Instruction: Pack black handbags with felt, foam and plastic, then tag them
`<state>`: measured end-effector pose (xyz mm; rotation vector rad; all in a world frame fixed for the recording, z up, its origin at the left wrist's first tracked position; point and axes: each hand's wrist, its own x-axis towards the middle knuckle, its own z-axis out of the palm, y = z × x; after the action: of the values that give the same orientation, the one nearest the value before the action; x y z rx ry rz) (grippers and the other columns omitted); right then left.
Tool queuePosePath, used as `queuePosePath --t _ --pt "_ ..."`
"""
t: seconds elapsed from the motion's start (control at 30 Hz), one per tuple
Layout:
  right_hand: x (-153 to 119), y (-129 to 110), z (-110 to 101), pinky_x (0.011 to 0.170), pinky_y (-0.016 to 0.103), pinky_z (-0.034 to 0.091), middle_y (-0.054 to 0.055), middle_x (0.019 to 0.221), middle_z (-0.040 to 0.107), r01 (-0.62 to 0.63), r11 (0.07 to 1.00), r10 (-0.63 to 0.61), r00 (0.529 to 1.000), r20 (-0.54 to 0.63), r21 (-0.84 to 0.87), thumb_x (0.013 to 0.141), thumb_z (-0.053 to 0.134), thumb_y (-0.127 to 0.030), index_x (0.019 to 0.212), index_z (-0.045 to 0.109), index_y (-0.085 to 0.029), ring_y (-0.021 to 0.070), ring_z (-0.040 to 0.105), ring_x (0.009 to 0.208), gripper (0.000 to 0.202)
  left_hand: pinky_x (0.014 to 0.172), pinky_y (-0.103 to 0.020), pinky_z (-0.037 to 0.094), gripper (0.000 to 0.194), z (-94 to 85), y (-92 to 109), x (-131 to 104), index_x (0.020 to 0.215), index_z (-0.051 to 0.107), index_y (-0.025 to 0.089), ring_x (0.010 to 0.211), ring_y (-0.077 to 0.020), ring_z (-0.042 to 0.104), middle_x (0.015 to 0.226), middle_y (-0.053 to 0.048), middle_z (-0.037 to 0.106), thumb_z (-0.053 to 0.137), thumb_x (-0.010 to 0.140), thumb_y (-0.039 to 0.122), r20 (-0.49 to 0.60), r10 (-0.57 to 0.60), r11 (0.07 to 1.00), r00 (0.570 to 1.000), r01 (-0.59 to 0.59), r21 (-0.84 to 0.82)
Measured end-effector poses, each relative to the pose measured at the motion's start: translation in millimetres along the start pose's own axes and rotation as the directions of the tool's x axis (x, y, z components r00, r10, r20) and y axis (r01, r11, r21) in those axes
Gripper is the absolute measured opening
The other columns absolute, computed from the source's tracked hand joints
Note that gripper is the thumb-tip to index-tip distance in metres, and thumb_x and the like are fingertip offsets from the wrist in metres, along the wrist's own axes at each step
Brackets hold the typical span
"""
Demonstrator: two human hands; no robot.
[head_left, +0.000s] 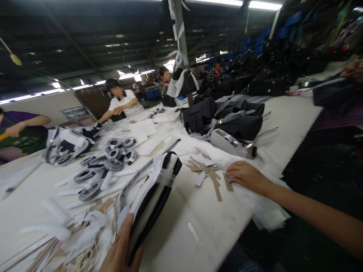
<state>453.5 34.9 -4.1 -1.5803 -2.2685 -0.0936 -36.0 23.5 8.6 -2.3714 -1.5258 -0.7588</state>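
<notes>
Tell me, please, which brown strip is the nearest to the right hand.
The brown strip right at the right hand, lying separately; the other brown strips are farther left, many overlapping one another.

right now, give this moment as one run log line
left hand: holding black-and-white bundle | right hand: at brown strip | on table: gray coils, black bags

Workshop, cluttered worktable (210, 226), black bags (200, 113)

Head-worn view, looking forward and down over the table (172, 240); left hand (120, 245) and right hand (248, 176) appear close in the foreground, ceiling lights (265, 5) along the top edge.
</notes>
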Motion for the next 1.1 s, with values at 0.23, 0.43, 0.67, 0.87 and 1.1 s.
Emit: queuePosePath --t 0.23,0.43,0.67,0.87,1.1 --pt "31 -1 -18 0.09 0.043 0.046 0.008 0.091 0.076 -0.13 0.987 0.14 0.984 -0.112 0.093 0.095 0.054 -0.028 0.085 0.075 -0.02 0.0274 0.067 0.093 0.024 0.089 -0.032 0.059 0.079 -6.2 21 -2 0.157 0.01 0.04 0.114 -0.0237 0.067 0.143 0.0 0.057 0.055 0.096 0.016 0.006 -0.118 0.989 0.993 0.117 0.086" --pt "59 -74 -32 0.085 0.034 0.053 0.006 0.111 0.073 -0.141 0.921 0.18 0.981 -0.074 0.363 0.102 0.04 -0.037 0.101 0.067 -0.021 0.022 0.068 0.097 0.032 0.071 -0.032 0.062 0.077 -8.2 22 -2 0.157 0.015 0.039 0.11 -0.0268 0.069 0.14 -0.002 0.06 0.058 0.095 0.021 0.013 -0.2 0.973 0.98 0.197 0.119" --pt "43 -169 0 0.089 0.031 0.053 0.005 0.107 0.074 -0.104 0.672 -0.271 0.887 0.374 0.734 0.098 0.053 -0.034 0.107 0.068 -0.021 0.0196 0.069 0.099 0.021 0.072 -0.029 0.061 0.077 -6.1 14 -4 0.156 0.022 0.037 0.113 -0.0263 0.068 0.143 -0.003 0.058 0.062 0.092 0.021 -0.005 -0.187 0.981 0.982 0.187 0.046" --pt "41 -170 51 0.113 0.051 0.037 0.02 0.14 0.057 -0.133 0.908 0.095 0.989 0.113 0.398 0.098 0.05 -0.044 0.131 0.061 -0.014 0.0326 0.05 0.133 0.046 0.093 -0.033 0.056 0.078 -7.5 14 -3 0.154 0.027 0.034 0.121 -0.0253 0.063 0.144 -0.003 0.057 0.064 0.088 0.015 -0.023 -0.193 0.981 0.981 0.191 -0.044" --pt "110 -185 83 0.119 0.052 0.025 0.013 0.149 0.049 0.262 0.879 -0.386 0.882 0.271 0.399 0.086 0.068 -0.05 0.134 0.061 -0.018 0.0343 0.038 0.141 0.058 0.092 -0.029 0.057 0.08 -4.7 17 -5 0.153 0.027 0.035 0.124 -0.0231 0.061 0.145 -0.003 0.056 0.063 0.086 0.009 -0.028 -0.185 0.981 0.982 0.183 -0.059"
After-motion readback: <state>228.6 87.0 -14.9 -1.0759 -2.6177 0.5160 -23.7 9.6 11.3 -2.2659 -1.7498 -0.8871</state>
